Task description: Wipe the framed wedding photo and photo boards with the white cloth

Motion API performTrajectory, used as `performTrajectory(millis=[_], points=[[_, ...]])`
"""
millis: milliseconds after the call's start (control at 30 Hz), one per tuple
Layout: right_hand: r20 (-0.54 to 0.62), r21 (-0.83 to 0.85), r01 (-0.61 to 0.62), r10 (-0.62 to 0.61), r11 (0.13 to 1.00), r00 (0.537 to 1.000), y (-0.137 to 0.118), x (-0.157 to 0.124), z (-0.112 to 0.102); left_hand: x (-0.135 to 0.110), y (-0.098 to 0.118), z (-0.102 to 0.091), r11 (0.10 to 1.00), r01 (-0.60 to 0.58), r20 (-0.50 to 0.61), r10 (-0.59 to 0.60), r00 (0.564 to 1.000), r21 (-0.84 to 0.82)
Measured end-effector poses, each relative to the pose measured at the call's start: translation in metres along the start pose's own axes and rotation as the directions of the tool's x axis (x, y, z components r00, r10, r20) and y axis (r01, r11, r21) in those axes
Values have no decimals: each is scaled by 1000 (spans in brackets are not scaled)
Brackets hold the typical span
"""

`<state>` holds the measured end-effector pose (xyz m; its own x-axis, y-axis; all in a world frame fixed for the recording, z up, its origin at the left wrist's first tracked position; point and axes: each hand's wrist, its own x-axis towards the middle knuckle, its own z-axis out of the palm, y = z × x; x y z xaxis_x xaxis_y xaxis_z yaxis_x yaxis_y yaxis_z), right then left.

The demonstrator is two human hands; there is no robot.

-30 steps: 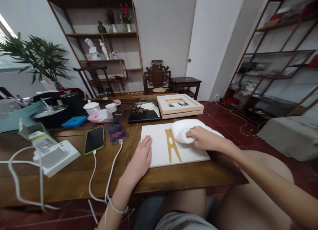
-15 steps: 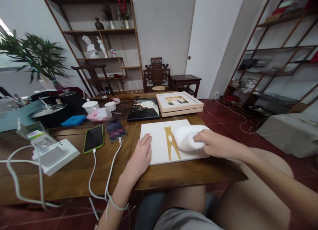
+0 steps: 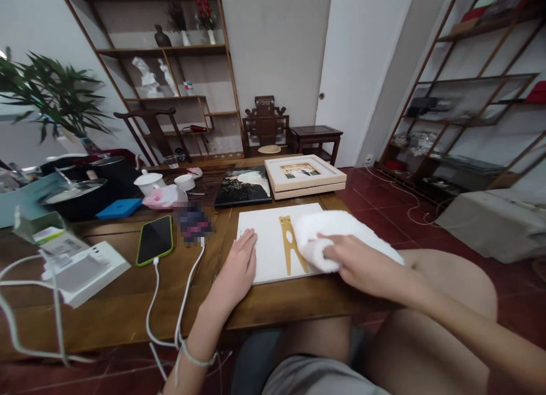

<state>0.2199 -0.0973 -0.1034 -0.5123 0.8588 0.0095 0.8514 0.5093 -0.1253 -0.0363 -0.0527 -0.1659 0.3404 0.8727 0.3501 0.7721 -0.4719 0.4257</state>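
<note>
On the wooden table in front of me lies a white board [image 3: 265,253] with a yellow cat-shaped figure [image 3: 287,241] on its face. My left hand [image 3: 239,261] rests flat on the board's left edge, fingers stretched out. Bunched in my right hand [image 3: 352,258] is a white fluffy towel [image 3: 318,227], pressed on the board's right part. The towel covers that side of the board and the figure's right edge, and part of it hangs past the table's edge towards my leg.
Behind the board are a dark photo panel [image 3: 243,186] and stacked framed pictures [image 3: 305,176]. Leftward lie a green-cased phone [image 3: 155,241] with a white cable, a white power box [image 3: 94,273], a blue box [image 3: 118,208], a teapot [image 3: 149,182] and black pots [image 3: 77,198].
My right hand has moved a little left and nearer to me with the towel, which now spreads out further to the right. My left hand stays on the board.
</note>
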Motion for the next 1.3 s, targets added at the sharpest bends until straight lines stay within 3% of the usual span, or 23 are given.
performTrajectory(millis=[100,200,367,533,633,767,967,1067,1167,1300], points=[[12,98,30,-31,995,999,-17,-44,3,1,2,-1,1000,8,11,-8,1000,11],[-16,138,47,-45,989,999,-21,-60,4,1,3,-2,1000,14,21,-14,1000,18],[-53,100,-43,48,994,997,-11,-20,-6,1,3,-2,1000,28,33,-28,999,10],[-118,-70,-13,5,997,993,5,49,-5,0,2,-2,999,30,18,-30,999,-14],[-120,-122,26,-41,992,992,10,74,0,0,1,-2,999,33,14,-32,999,-24],[-111,-110,146,-158,983,981,7,63,10,0,0,0,999,31,0,-31,1000,-41],[-99,-38,261,-263,965,960,-16,-12,24,0,1,0,998,29,0,-29,1000,-51],[-50,16,269,-268,963,962,-25,-30,18,0,2,-1,998,35,10,-34,999,-50],[-38,38,166,-164,985,986,-22,-16,7,0,2,-2,998,44,22,-43,999,-48],[-50,-66,48,-51,997,997,-7,39,-2,0,2,-2,998,46,21,-45,999,-42]])
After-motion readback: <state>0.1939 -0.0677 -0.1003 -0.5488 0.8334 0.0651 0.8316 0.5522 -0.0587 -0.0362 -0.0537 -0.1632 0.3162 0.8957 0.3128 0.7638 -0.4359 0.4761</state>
